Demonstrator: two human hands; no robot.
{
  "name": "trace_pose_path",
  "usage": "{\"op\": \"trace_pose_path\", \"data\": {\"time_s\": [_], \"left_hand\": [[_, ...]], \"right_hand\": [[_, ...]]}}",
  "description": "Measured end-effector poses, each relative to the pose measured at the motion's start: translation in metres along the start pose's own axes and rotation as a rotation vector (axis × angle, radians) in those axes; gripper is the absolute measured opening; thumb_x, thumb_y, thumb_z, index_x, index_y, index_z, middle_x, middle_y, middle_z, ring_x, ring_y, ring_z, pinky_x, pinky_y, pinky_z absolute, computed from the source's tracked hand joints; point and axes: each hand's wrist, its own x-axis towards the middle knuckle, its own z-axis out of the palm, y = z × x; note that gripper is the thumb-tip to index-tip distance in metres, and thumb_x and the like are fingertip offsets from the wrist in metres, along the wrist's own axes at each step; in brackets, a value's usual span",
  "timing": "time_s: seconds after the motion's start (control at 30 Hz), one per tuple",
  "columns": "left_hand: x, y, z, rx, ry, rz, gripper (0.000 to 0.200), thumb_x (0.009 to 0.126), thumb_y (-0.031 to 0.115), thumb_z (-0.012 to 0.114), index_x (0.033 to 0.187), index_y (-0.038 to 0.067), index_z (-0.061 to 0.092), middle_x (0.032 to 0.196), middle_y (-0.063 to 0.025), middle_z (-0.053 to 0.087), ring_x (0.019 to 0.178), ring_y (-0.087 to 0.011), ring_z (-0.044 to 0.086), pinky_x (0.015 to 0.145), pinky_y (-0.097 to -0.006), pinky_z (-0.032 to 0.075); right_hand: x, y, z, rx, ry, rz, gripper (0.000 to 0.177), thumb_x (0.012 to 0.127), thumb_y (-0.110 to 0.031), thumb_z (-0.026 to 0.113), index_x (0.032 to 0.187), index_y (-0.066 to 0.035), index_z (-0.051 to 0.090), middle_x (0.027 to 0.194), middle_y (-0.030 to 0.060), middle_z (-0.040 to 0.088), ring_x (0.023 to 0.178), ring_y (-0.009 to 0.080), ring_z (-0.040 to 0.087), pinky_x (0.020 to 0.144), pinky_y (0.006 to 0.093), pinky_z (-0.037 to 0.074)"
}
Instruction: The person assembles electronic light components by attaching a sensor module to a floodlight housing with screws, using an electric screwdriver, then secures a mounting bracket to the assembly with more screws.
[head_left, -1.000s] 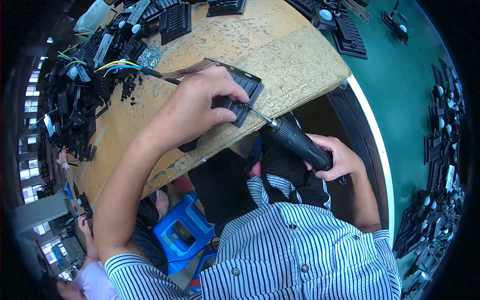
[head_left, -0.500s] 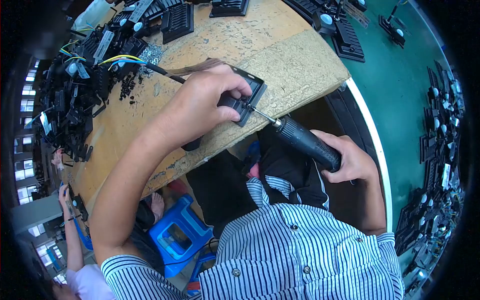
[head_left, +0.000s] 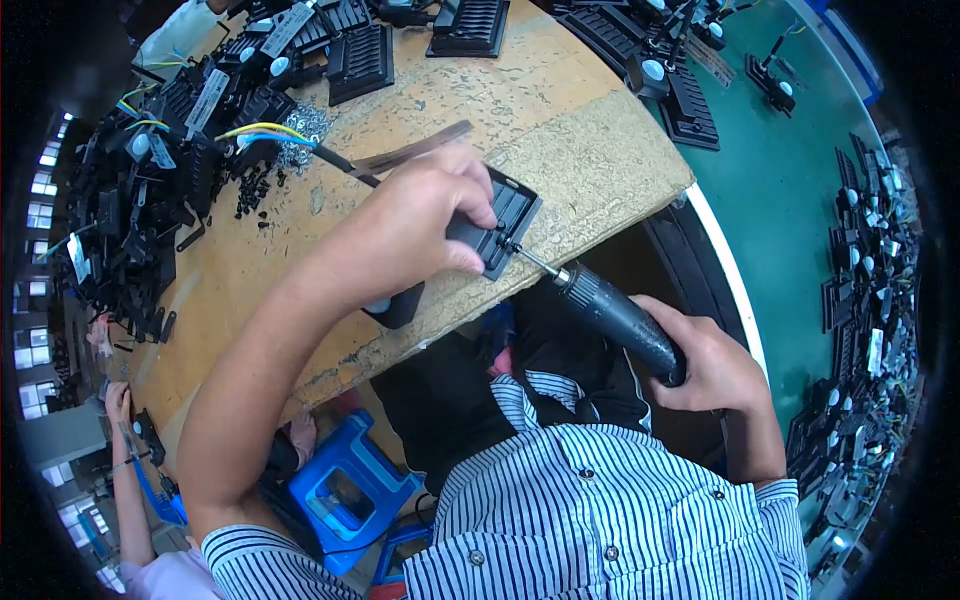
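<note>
My left hand (head_left: 440,215) is closed on a black finned housing (head_left: 517,208) at the edge of the worktable, thumb and fingers pinching near its middle. In my right hand (head_left: 705,360) is a black electric screwdriver (head_left: 615,318), its bit touching the housing just beside my left fingertips. Whether a screw sits under the bit is too small to tell. A black cable with yellow and blue wires (head_left: 265,132) runs toward my left wrist. Under my left forearm a black part (head_left: 398,306) is partly hidden.
Black lamp housings (head_left: 360,62) and a heap of parts (head_left: 150,190) lie on the wooden table (head_left: 300,270). More units line the green surface (head_left: 775,200) at right. A blue stool (head_left: 352,480) stands below. A co-worker's arm (head_left: 128,490) shows at lower left.
The view has shifted slightly. The housing, both my hands and the screwdriver appear a little lower in the picture, with the bit still at the housing.
</note>
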Motion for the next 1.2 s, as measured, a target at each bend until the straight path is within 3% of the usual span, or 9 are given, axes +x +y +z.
{"op": "trace_pose_path", "data": {"time_s": [0.2,0.4,0.73,0.93,0.97,1.07,1.2], "left_hand": [[0.001,-0.013,-0.011,-0.072,-0.109,0.048,0.033,0.058,0.0,0.076,0.089,0.002,0.067,0.094,-0.007,0.058,0.092,-0.0236,0.054,0.08,-0.033,0.044],[-0.002,-0.017,-0.008,-0.13,-0.082,0.046,0.032,0.059,-0.001,0.074,0.089,0.0,0.066,0.09,-0.0104,0.057,0.089,-0.0253,0.054,0.078,-0.0343,0.044],[-0.004,-0.024,-0.007,-0.134,-0.022,0.084,0.03,0.058,0.0,0.073,0.088,-0.001,0.065,0.088,-0.0132,0.055,0.087,-0.0283,0.054,0.077,-0.0355,0.043],[-0.003,-0.02,-0.009,-0.137,-0.033,0.029,0.03,0.058,0.002,0.073,0.086,-0.001,0.065,0.085,-0.0139,0.055,0.086,-0.0293,0.053,0.077,-0.0367,0.043],[-0.003,-0.02,-0.01,-0.13,-0.03,0.034,0.029,0.058,0.002,0.073,0.086,-0.001,0.065,0.085,-0.014,0.055,0.086,-0.0295,0.053,0.077,-0.0368,0.043],[-0.002,-0.02,-0.01,-0.118,-0.024,0.044,0.03,0.057,0.002,0.073,0.085,-0.001,0.066,0.085,-0.0143,0.055,0.086,-0.0301,0.053,0.078,-0.0367,0.043],[-0.002,-0.02,-0.009,-0.094,-0.008,0.051,0.03,0.056,0.002,0.073,0.085,-0.001,0.066,0.086,-0.0144,0.056,0.088,-0.0309,0.054,0.079,-0.0371,0.043]], "right_hand": [[-0.002,-0.019,-0.009,0.111,-0.116,0.079,0.08,0.061,-0.003,0.067,0.134,0.001,0.033,0.092,0.0247,0.063,0.075,0.0308,0.067,0.068,0.0356,0.053],[-0.003,-0.033,-0.013,0.134,-0.177,0.186,0.082,0.063,-0.004,0.067,0.135,0.005,0.029,0.096,0.0261,0.062,0.077,0.0312,0.067,0.069,0.0349,0.053],[0.006,-0.041,-0.028,0.157,-0.275,0.218,0.089,0.065,-0.001,0.067,0.141,-0.003,0.021,0.102,0.0244,0.059,0.079,0.0296,0.066,0.069,0.034,0.053],[0.009,-0.037,-0.029,0.329,-0.376,0.235,0.086,0.067,-0.001,0.066,0.14,-0.001,0.021,0.097,0.0169,0.058,0.076,0.0239,0.064,0.07,0.0328,0.051],[0.011,-0.036,-0.033,0.419,-0.406,0.234,0.085,0.067,-0.001,0.067,0.139,-0.001,0.022,0.093,0.0118,0.057,0.078,0.0198,0.062,0.073,0.0314,0.05],[0.012,-0.021,-0.032,0.607,-0.494,0.245,0.085,0.067,-0.001,0.068,0.138,-0.002,0.024,0.089,0.0077,0.056,0.079,0.0166,0.059,0.075,0.0307,0.049],[0.014,-0.013,-0.029,0.712,-0.537,0.24,0.082,0.067,-0.001,0.069,0.137,-0.002,0.027,0.087,0.0062,0.055,0.078,0.0154,0.058,0.074,0.0301,0.049]]}}
